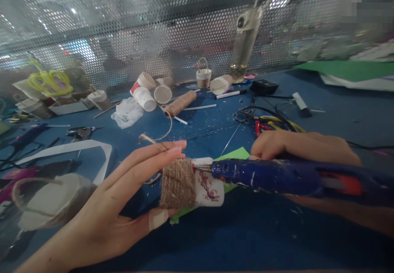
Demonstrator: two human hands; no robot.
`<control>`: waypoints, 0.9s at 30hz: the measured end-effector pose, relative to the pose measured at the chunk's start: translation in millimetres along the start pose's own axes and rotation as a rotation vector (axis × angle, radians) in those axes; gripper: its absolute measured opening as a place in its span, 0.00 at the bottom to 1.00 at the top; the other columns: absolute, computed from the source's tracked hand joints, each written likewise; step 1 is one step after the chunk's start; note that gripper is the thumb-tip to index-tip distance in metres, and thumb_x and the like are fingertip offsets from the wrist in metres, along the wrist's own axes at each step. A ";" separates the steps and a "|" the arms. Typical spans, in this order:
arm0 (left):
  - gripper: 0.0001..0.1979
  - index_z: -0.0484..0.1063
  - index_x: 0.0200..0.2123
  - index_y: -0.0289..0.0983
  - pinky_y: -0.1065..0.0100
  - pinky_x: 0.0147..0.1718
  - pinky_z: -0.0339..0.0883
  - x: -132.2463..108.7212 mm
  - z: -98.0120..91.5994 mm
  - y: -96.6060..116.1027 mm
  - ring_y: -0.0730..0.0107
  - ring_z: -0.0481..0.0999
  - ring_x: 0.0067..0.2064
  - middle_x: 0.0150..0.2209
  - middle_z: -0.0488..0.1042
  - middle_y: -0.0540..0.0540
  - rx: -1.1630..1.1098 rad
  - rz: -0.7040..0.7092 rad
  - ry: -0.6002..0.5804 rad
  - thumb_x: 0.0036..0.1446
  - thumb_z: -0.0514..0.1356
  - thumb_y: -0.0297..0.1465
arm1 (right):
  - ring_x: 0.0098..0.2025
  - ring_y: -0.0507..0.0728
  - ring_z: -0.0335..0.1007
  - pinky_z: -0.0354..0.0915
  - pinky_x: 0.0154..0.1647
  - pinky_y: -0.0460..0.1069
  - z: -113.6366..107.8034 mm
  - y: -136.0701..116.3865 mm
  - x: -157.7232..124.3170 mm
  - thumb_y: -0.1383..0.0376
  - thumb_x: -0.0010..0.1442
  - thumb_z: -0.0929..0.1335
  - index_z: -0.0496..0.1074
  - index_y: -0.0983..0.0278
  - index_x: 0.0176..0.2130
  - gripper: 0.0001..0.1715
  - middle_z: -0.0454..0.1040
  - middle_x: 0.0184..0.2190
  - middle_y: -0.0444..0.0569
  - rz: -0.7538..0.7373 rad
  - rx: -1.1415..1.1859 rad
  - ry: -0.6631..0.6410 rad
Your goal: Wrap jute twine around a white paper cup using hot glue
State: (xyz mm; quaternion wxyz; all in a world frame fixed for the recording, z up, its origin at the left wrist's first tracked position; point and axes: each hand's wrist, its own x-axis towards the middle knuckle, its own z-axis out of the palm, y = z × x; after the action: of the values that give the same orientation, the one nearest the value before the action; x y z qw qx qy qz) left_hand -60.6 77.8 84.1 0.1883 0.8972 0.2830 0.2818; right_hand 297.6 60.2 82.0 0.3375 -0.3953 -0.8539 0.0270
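Near the front edge of the blue tabletop (246, 240), a paper cup (178, 185) lies on its side over a piece of green paper (236, 154), twine wound around one part and a red blossom print bare on the other. The left hand (113, 201) has the cup in its grip, fingers along the upper side and bandaged thumb below, with a loose strand of twine (152, 142) by the fingers. The right hand (301, 148) has its grip closed around a blue glue gun (261, 176), whose nozzle (203, 167) is at the edge of the winding; whether it touches, I cannot tell. Beyond lie a twine roll (181, 103) and, farther back, a small handled basket (203, 78); a clear bottle (244, 45) stands by the perforated screen (172, 31).
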 end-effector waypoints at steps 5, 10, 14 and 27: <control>0.41 0.53 0.76 0.64 0.50 0.74 0.67 1.3 0.7 1.1 0.54 0.71 0.72 0.77 0.61 0.59 -0.012 0.003 0.023 0.69 0.65 0.30 | 0.30 0.52 0.80 0.67 0.30 0.50 -1.6 -1.4 -0.4 0.61 0.70 0.67 0.64 0.53 0.40 0.06 0.79 0.34 0.35 -0.028 0.013 -0.024; 0.41 0.53 0.76 0.63 0.54 0.73 0.67 -0.2 0.6 1.9 0.56 0.71 0.72 0.77 0.61 0.59 -0.018 0.009 0.020 0.68 0.66 0.30 | 0.28 0.52 0.78 0.65 0.28 0.49 7.0 1.6 0.7 0.62 0.68 0.68 0.65 0.53 0.39 0.05 0.78 0.32 0.35 -0.022 0.011 0.035; 0.43 0.52 0.77 0.59 0.58 0.73 0.67 0.1 -0.9 1.6 0.58 0.72 0.71 0.77 0.62 0.55 0.024 0.055 0.008 0.68 0.67 0.29 | 0.28 0.50 0.78 0.64 0.28 0.48 7.5 3.0 0.1 0.63 0.67 0.67 0.65 0.53 0.38 0.06 0.78 0.31 0.33 -0.035 0.009 0.049; 0.42 0.52 0.78 0.56 0.59 0.74 0.65 0.5 -0.1 -0.4 0.61 0.69 0.73 0.76 0.63 0.52 0.046 0.071 0.006 0.68 0.67 0.29 | 0.27 0.49 0.77 0.65 0.27 0.48 10.9 4.5 0.1 0.55 0.74 0.64 0.64 0.53 0.37 0.11 0.75 0.29 0.35 -0.073 0.052 0.081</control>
State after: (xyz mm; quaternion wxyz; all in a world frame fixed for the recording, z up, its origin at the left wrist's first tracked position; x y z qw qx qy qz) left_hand -60.4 78.5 84.2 0.1568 0.9100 0.2579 0.2843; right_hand 293.9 65.8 72.3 0.3825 -0.3557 -0.8525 0.0208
